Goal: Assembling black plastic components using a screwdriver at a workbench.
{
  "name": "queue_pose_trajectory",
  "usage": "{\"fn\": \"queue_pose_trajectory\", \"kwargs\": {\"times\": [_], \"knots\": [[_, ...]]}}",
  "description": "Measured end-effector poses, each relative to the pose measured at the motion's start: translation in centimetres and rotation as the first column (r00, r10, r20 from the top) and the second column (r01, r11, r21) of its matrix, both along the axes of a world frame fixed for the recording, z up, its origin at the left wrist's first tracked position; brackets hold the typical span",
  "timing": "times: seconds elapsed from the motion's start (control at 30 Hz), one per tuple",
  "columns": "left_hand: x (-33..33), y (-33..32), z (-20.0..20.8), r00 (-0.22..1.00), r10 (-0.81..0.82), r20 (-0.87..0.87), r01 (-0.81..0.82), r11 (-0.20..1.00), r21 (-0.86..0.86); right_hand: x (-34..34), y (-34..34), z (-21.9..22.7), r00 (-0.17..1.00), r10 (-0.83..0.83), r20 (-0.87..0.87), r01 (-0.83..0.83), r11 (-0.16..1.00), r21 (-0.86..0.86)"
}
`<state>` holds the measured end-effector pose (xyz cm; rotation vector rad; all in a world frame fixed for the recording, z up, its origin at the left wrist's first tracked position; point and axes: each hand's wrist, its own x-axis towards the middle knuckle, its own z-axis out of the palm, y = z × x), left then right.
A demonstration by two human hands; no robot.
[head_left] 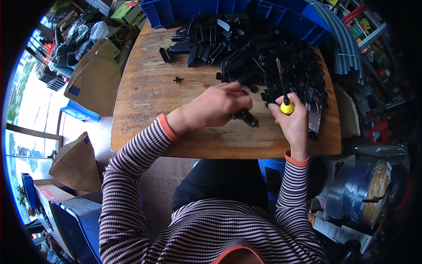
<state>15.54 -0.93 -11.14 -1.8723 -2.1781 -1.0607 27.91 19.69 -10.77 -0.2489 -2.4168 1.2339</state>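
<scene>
My left hand (pixel 218 105) is closed over a black plastic part (pixel 246 118), low above the middle of the wooden table (pixel 145 103). One end of the part sticks out below the fingers; the rest is hidden. To the right, my right hand (pixel 293 121) grips a screwdriver (pixel 285 105) by its yellow and black handle, the shaft pointing up and away from me. Beyond both hands spreads a big heap of black plastic parts (pixel 233 53). A small black piece (pixel 177 79) lies alone on the wood at the left.
Blue plastic bins (pixel 193 11) stand along the table's far edge. A phone (pixel 314 112) lies by my right hand, near the table's right edge. Brown paper bags (pixel 94 72) stand left of the table. Grey tubes (pixel 347 53) and wrapped coils (pixel 356 193) are at the right.
</scene>
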Motion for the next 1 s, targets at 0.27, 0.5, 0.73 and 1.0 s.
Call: {"fn": "queue_pose_trajectory", "kwargs": {"times": [0.27, 0.5, 0.73, 1.0], "knots": [[-0.2, 1.0, 0.0, 0.985, -0.148, -0.090, 0.149, 0.989, 0.004, 0.8, -0.2, -0.1, 0.999, -0.016, -0.046, 0.019, 0.999, 0.048], [1.4, 3.9, -0.1, 0.992, -0.127, -0.011, 0.124, 0.978, -0.167, 0.5, -0.4, -0.6, 0.995, -0.053, -0.081, 0.062, 0.992, 0.110], [2.8, 0.2, -0.7, 0.962, -0.167, -0.217, 0.113, 0.964, -0.240, 1.1, -0.6, -0.2, 0.996, -0.047, -0.073, 0.057, 0.989, 0.136], [2.9, 0.5, -1.8, 0.937, -0.079, -0.341, 0.034, 0.990, -0.138, 0.1, -1.5, -0.5, 0.989, 0.066, -0.131, -0.041, 0.983, 0.179]]}}
